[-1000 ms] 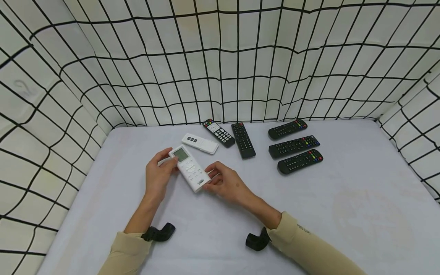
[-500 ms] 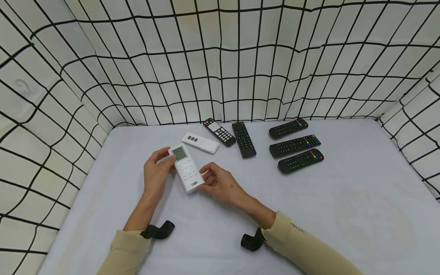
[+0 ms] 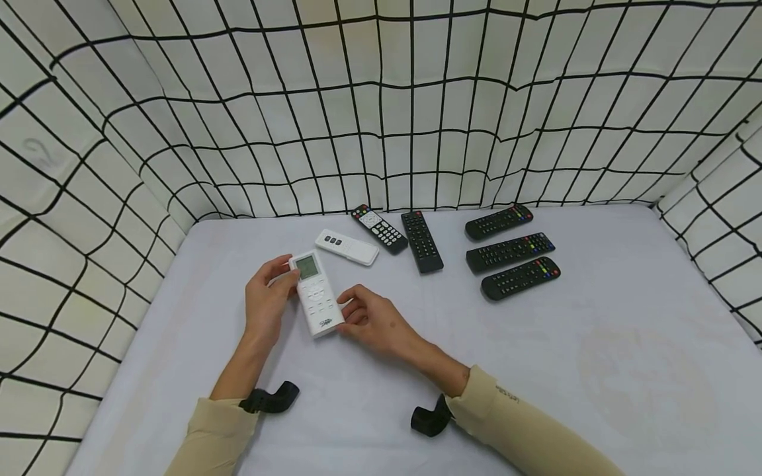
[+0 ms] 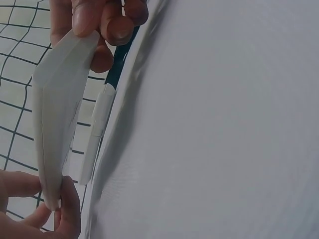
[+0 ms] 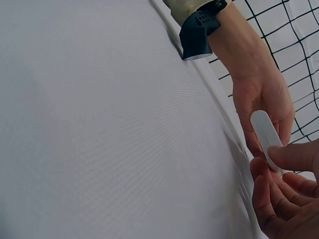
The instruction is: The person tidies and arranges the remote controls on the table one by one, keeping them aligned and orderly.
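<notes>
- My left hand (image 3: 266,301) pinches the white screen remote (image 3: 317,299) at its display end, thumb on the front near the edge.
- My right hand (image 3: 378,320) pinches that remote's lower right corner, fingers curled.
- So it's held between my 2 hands, above the surface (image 3: 536,344), display end away from me.
- Just beyond it lies a slim white remote (image 3: 347,248).
- Next come a pale-buttoned black remote (image 3: 380,229) and a plain black remote (image 3: 422,242).
- Farther right lie 3 black remotes (image 3: 510,252).
</notes>
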Demonstrator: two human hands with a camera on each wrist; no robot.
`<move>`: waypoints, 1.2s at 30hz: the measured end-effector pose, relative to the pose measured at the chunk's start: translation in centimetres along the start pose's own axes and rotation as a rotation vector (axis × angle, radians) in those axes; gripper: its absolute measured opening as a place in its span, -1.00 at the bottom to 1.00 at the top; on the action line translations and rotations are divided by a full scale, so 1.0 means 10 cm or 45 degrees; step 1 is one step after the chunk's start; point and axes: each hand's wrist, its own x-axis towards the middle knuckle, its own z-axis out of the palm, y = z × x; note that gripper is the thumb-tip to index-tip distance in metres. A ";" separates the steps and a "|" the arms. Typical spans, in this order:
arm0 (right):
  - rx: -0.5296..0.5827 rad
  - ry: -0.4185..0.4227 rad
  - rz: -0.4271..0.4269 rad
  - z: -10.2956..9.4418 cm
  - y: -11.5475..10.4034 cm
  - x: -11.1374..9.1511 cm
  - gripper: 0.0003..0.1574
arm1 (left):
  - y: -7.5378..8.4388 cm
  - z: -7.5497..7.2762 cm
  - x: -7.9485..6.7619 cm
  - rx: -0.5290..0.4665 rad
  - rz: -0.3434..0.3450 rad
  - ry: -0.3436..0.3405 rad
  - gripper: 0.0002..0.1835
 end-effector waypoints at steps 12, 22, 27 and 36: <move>-0.008 -0.015 0.016 0.07 -0.01 0.02 -0.52 | 0.00 -0.03 0.02 0.056 -0.047 0.006 -0.51; -0.024 -0.017 0.014 0.12 -0.02 0.05 -0.49 | 0.01 -0.06 0.06 0.116 -0.064 0.010 -0.51; -0.034 -0.024 0.003 0.15 -0.03 0.06 -0.49 | 0.02 -0.08 0.07 0.151 -0.068 0.005 -0.50; -0.089 -0.015 -0.024 0.20 -0.04 0.10 -0.46 | 0.03 -0.12 0.11 0.153 -0.074 -0.011 -0.49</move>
